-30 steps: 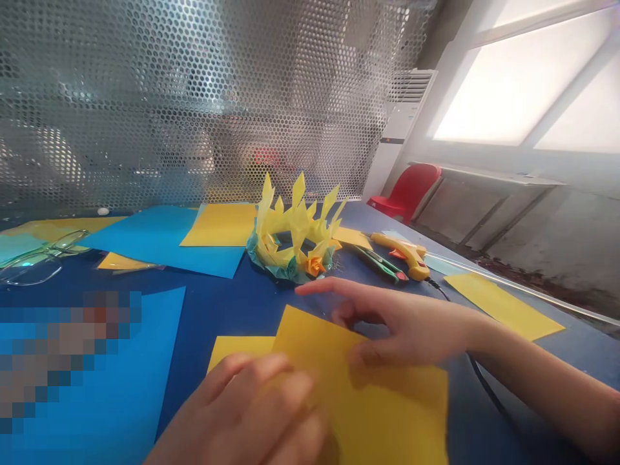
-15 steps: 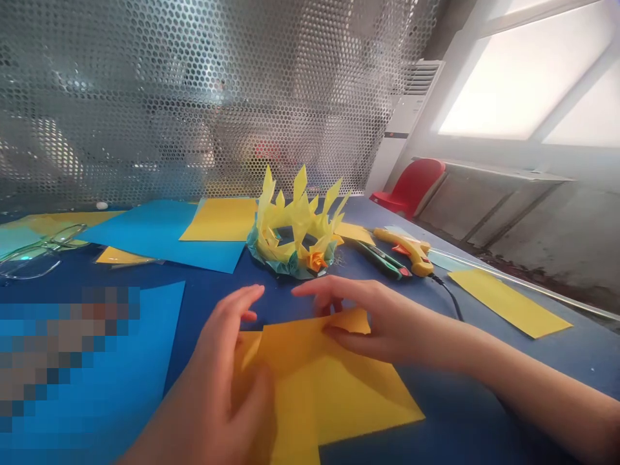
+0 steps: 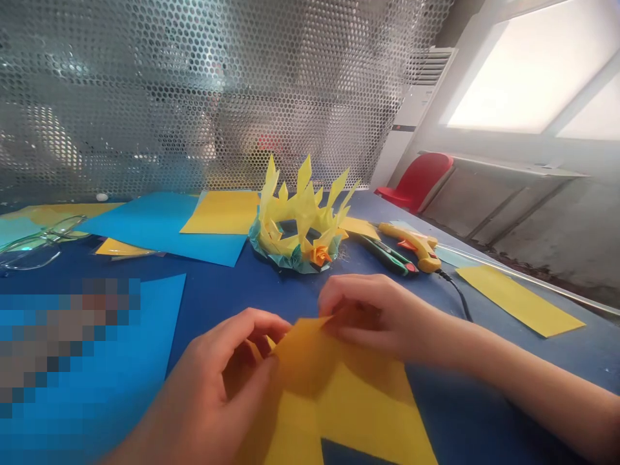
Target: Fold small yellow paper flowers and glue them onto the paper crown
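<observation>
Yellow paper lies at the front centre, its far edge raised between my hands. My left hand pinches the left side of that edge between thumb and fingers. On the right, my right hand has its curled fingers and thumb closed on the far edge. Some fingertips are hidden behind the paper. Just beyond my hands stands a paper crown with pale yellow points, a teal base and an orange paper flower.
A yellow glue gun and a green-and-black tool lie right of the crown. Yellow strip is farther right. Blue sheets, glasses and a blurred-out patch are left. Perforated metal stands behind.
Both hands have closed on the yellow paper's far edge, where their fingers were spread before. The paper has shifted and its far edge is lifted. The view has tilted slightly.
</observation>
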Tool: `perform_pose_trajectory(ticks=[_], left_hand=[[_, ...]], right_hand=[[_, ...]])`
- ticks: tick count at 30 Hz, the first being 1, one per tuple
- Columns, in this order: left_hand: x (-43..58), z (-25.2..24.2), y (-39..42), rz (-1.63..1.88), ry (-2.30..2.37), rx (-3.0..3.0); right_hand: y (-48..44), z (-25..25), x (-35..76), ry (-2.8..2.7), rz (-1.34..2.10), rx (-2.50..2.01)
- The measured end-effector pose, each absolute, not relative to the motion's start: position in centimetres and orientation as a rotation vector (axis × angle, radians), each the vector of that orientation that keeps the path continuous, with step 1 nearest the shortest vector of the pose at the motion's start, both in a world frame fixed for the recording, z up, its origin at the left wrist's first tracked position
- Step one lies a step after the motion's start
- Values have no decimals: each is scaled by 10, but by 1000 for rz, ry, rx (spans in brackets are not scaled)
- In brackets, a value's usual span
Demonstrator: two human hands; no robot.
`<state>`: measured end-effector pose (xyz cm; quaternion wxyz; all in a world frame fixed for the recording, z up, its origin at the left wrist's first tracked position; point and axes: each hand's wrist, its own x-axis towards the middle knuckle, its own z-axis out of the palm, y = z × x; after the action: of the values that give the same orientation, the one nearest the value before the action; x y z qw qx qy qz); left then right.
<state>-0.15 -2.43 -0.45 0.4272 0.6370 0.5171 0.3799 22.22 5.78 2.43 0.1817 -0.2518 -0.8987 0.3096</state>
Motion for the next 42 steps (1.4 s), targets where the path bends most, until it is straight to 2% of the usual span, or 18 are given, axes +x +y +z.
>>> perform_pose_trajectory(ticks=[7,20,27,42], left_hand=[[-5,-7,-21,880,1263,1730],[-1,-9,-30,855,1261,1932],[-6,-12,-26,852,1304,2003],[-3,-4,-24,601,1375,1827]], right_hand=[[60,18,222,-2545,839,-340],[58,7,223,-2592,900,-269],[60,-1,223,-2633,801,-98],[60,-6,223,-2631,559,69]])
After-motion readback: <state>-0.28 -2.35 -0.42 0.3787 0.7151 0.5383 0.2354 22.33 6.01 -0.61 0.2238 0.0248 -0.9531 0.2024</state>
